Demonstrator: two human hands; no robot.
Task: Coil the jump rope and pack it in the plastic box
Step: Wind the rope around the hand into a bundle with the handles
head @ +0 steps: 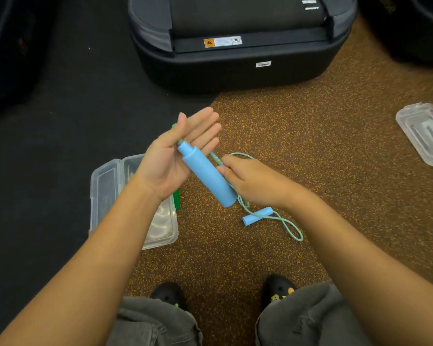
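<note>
1. While the left hand [171,156] lies palm-up at frame centre, its fingers [205,126] are stretched flat and close together, pointing to 1 o'clock; they close on nothing.
2. Blue handle [206,174] of the jump rope rests across that open palm, narrow neck toward 11 o'clock, butt end toward 5 o'clock.
3. Right hand [254,182] sits just at 3 o'clock of the handle, back of hand up. Its fingers curl around the rope [289,227] near the handle's side; the thumb tip touches the handle. The exact pinch is hidden under the hand.
4. Teal braided rope trails from under the right hand to the floor [310,126], looping loosely toward 5 o'clock.
5. Second blue handle [257,216] lies on the brown speckled floor, at 5 o'clock of the hands, rope crossing over it.
6. Clear plastic box [110,196] lies open on the floor at 8 o'clock of the left hand, partly hidden by the left forearm. A green edge [176,199] shows beside it; what it is I cannot tell.
7. Another clear lidded container [425,133] sits at the 3 o'clock frame edge, well apart.
8. Black moulded case [235,68] stands at 12 o'clock.
</note>
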